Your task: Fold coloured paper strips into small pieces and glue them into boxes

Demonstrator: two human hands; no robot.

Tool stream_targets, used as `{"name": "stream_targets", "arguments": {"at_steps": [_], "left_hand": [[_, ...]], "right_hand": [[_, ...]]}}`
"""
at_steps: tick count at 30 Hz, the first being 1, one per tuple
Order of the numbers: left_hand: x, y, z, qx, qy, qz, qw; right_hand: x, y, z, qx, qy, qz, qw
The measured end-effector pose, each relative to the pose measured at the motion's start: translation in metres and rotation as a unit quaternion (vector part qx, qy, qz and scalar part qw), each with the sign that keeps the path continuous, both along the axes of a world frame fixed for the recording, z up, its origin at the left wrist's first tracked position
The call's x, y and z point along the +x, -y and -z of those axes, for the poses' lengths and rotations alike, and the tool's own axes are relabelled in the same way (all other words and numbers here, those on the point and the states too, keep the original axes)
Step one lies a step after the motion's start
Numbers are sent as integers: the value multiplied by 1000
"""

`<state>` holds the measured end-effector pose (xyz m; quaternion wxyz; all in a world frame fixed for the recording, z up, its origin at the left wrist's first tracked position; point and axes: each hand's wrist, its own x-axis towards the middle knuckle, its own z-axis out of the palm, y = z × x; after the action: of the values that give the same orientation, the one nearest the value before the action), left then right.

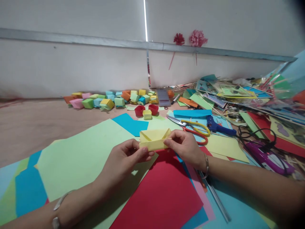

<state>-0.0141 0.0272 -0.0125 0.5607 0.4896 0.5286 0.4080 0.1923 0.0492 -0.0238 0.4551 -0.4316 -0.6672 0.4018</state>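
Note:
A piece of folded yellow paper is held up between my two hands, its sides raised like a shallow open box. My left hand pinches its left end between thumb and fingers. At the right end, my right hand grips the paper's edge in the same way. Below lie a red paper sheet and a large pale green sheet. Just beyond the held paper stand a small yellow paper box and two red paper boxes.
Scissors with yellow and red handles lie right of my hands, beside a blue glue gun. Several coloured paper boxes line the wall. Craft scraps pile up at right, near a purple device with a black cord.

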Motion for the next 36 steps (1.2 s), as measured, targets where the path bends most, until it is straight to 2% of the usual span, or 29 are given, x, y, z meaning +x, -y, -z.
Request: {"name": "stream_targets", "arguments": {"at_steps": [10,14,21,24,30,36], "left_hand": [[3,-1,-1,1,39,-25,999],[4,1,-2,-18,70,-25,997],[2,1,5,-78,110,70,988],[3,1,5,-73,106,61,990],[7,0,-1,-79,90,44,992],[5,2,-2,-62,75,60,993]], "right_hand": [[-2,5,-1,22,9,18,1000],[-3,5,1,10,-1,16,1000],[-2,4,5,31,24,15,999],[-3,3,5,10,-10,14,1000],[-6,2,5,-77,-119,-13,990],[-6,0,5,-85,-142,-36,986]]}}
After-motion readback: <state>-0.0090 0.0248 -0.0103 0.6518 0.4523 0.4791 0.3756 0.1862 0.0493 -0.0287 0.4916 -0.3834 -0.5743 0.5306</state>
